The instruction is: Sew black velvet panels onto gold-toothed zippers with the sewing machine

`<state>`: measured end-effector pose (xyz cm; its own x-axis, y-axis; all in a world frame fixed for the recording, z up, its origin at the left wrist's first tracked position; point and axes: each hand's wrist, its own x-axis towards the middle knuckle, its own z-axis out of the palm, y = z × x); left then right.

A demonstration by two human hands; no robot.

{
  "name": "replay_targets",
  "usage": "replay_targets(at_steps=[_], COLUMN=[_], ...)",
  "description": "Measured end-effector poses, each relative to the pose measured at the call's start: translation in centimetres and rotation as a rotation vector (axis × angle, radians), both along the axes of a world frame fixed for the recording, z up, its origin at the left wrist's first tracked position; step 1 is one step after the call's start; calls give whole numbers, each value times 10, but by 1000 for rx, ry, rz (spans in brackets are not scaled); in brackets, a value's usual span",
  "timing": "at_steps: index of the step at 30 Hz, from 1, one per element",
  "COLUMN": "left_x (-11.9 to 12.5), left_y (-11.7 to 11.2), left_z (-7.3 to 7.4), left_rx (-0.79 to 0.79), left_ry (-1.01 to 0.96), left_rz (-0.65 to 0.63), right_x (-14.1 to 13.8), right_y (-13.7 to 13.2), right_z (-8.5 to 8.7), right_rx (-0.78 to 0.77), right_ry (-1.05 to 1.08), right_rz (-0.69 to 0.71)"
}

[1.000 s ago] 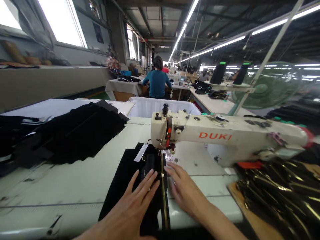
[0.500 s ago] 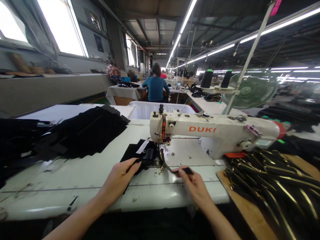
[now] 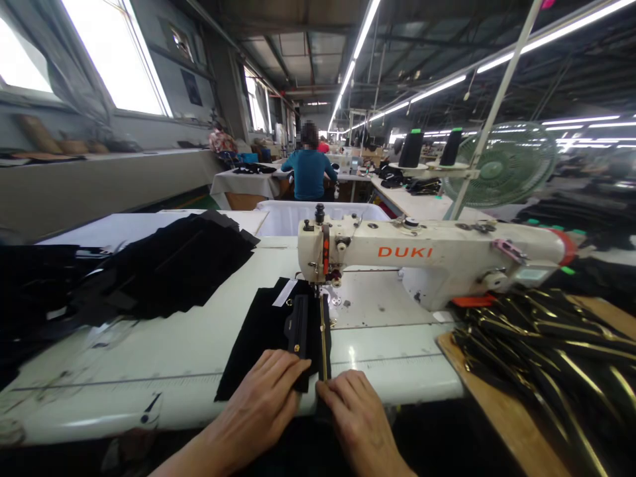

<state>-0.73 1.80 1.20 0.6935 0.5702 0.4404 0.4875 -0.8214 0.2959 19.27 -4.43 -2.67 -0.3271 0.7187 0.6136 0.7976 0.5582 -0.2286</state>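
A black fabric panel [image 3: 246, 341] lies on the sewing table, its far end at the needle of the sewing machine [image 3: 362, 248]. It carries a white label strip [image 3: 285, 293] and a dark bar-shaped piece [image 3: 297, 324] with a small gold part. Along the panel's right side runs a black zipper tape [image 3: 323, 338] with gold teeth, its far end beside the presser foot. My left hand [image 3: 263, 397] is closed over the panel's near edge, fingers together and thumb hidden. Pinched between the fingers of my right hand [image 3: 355, 414] is the zipper's near end.
Stacked black fabric pieces [image 3: 183, 265] lie at the left. Gold-toothed zippers [image 3: 541, 351] are heaped on a wooden board [image 3: 501, 411] at the right. Behind the machine stand a white bin [image 3: 278, 215], thread cones [image 3: 411, 149] and a green fan [image 3: 497, 165]. A person in blue [image 3: 309, 173] sits ahead.
The panel now lies flatter and extends nearer to me. My right hand has moved left and nearer, bringing the zipper straight alongside the panel. My left hand has slid down toward the panel's near edge.
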Motion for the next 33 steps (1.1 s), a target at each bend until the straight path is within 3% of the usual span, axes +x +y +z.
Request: replay_targets(at_steps=[4, 11, 23, 28, 30, 33], left_x=[-1, -4, -4, -4, -4, -3], left_y=[-8, -4, 4, 5, 6, 8], left_z=[-10, -6, -2, 8, 17, 32], left_rx=[60, 162, 58, -67, -103, -84], left_ry=[118, 281, 259, 191, 211, 232], left_rz=[-8, -77, -141, -145, -164, -195], right_x=[-2, -5, -5, -2, 7, 26], right_y=[-3, -4, -1, 0, 4, 25], right_z=[7, 9, 12, 8, 12, 29], right_rx=[41, 62, 81, 131, 123, -98], right_ry=[43, 45, 21, -21, -28, 45], right_rz=[-12, -44, -26, -16, 50, 155])
